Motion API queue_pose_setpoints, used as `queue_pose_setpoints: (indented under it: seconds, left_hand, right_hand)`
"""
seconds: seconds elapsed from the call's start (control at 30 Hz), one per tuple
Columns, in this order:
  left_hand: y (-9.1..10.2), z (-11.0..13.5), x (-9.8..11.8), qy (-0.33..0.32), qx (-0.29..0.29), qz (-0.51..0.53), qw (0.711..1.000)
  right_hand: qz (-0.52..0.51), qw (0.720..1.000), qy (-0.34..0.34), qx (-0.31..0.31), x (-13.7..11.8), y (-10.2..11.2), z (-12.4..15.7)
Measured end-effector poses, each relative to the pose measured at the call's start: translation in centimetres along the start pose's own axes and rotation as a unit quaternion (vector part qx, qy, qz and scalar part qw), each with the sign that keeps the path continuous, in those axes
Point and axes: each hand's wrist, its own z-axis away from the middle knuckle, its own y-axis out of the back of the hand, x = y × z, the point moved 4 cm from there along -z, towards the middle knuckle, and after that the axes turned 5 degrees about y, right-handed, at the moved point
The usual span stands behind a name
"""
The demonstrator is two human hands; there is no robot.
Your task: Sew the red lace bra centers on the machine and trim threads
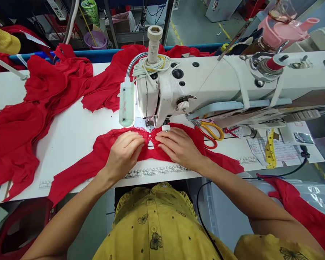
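A red lace-trimmed bra (158, 154) lies across the white sewing table, its crossed centre piece just in front of the presser foot (149, 124) of the sewing machine (165, 83). My left hand (126, 150) grips the lace edge left of the centre, fingers bent and pressed together. To the right of the centre, my right hand (178, 146) holds the other cup, thumb and fingers closed on the cloth. The fingertips of both hands are partly hidden in the fabric. The bra's side pieces spread out to the left and right past my wrists.
Red garments (43, 97) are heaped on the left and behind the machine. Yellow- and orange-handled scissors (212, 130) lie under the machine arm, near a yellow tape measure (271, 150) and written papers (256, 146). A printed ruler (148, 171) runs along the front edge. A lamp (127, 103) hangs beside the needle.
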Motion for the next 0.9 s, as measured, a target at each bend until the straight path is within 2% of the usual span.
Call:
queue_pose_setpoints:
  seconds: [0.07,0.17,0.27,0.9]
  left_hand:
    - [-1.2,0.2,-0.2,-0.016,-0.035,0.0,0.999]
    - [-2.6,0.8,-1.0,0.001,-0.117,-0.04,0.992]
    - [-2.9,1.4,-1.7,0.028,-0.158,-0.061,0.985]
    - [-2.8,1.5,-1.9,0.048,-0.167,-0.059,0.983]
  right_hand:
    - [0.006,0.999,0.003,-0.037,-0.2,-0.9,-0.1]
    - [0.016,0.995,-0.017,-0.096,0.0,-2.0,0.2]
    - [0.011,0.992,-0.03,-0.118,0.3,-2.6,0.7]
    - [0.001,0.993,-0.031,-0.115,0.6,-2.7,1.0]
